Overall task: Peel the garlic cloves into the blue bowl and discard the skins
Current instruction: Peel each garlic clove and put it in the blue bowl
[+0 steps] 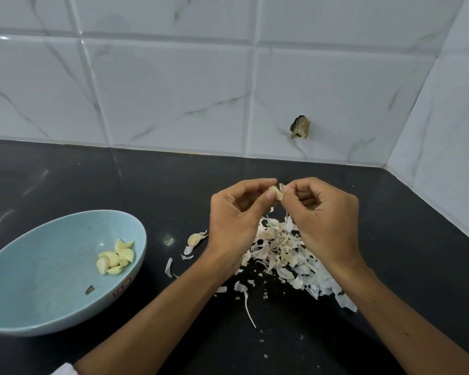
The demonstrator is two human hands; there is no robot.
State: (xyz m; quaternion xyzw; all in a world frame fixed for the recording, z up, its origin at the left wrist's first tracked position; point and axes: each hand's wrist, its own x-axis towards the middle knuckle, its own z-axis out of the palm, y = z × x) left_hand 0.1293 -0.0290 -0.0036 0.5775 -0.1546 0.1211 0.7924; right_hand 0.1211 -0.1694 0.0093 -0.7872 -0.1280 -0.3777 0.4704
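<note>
A pale-blue round bowl (38, 280) holds peeled cream garlic cloves (115, 257). Papery white skins (279, 255) lie heaped to its right, a half-peeled clove (277, 193) held above

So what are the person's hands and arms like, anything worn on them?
Both are bare: no gloves, rings or watch on the left hand or right hand. The forearms are uncovered; a scrap of white cloth, perhaps a sleeve, shows near the left elbow.

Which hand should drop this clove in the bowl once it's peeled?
Left. The left hand holds the clove, and the blue bowl sits on its side; the right hand pinches skin.
</note>
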